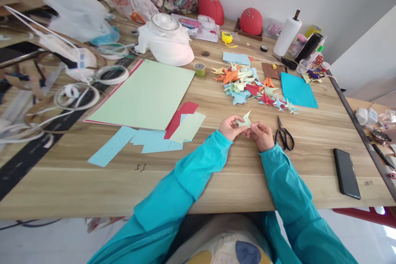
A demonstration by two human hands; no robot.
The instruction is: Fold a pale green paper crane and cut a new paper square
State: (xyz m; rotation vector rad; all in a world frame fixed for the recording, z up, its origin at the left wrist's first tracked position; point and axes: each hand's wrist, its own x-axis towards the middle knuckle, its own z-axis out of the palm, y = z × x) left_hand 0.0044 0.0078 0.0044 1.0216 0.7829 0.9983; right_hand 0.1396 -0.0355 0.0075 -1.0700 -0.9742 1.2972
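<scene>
- Patterned cloth [235,251] on the person's front sits at the bottom edge, between two teal sleeves [198,169] reaching forward over the wooden table [235,189].
- Left hand [229,128]: thumb and fingers are closed in a pinch on one side of a pale green folded paper figure [246,120].
- Right hand [262,135]: fingertips are drawn together at the figure's lower right, gripping its edge; the exact finger placement is too small to tell.
- The figure is held between both hands, its pointed tip sticking up, just in front of a heap of folded figures [244,85] in orange, red, blue, green and yellow.
- Black scissors [281,128] lie just beside the right hand, blades pointing away; a dark phone [347,173] rests farther right.
- Left of the hands, a pale green slip [190,128] overlaps a red strip [178,123], near blue strips [111,146] and a large green sheet [148,95].
- Right of the heap lies a teal square [298,90].
</scene>
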